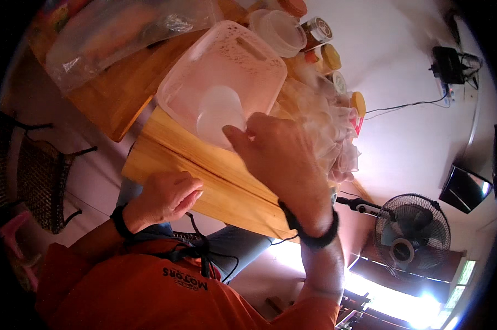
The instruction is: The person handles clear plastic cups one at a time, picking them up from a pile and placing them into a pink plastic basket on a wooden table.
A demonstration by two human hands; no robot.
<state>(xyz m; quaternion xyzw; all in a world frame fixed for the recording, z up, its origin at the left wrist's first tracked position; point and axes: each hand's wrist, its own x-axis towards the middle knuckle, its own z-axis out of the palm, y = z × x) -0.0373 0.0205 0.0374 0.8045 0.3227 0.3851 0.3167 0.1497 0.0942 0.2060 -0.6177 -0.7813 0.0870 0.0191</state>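
My right hand (273, 152) is over the near side of a translucent pink plastic tub (248, 70). Its thumb lies across a frosted plastic cup (220, 108) inside the tub, and its curled fingers meet the cup's right side, their tips hidden. Brown specks cling to the tub's inner far wall. My left hand (166, 196) is loosely fisted at the near left edge of the wooden table (207, 181), with nothing visible in it. Both wrists wear black bands.
Clear plastic bags and cups (326, 123) crowd the tub's right, beside lidded jars (316, 31) and round containers (283, 33). A large plastic bag (128, 41) lies on another wooden surface (108, 107). Woven chairs (42, 181) stand left, a fan (411, 239) right.
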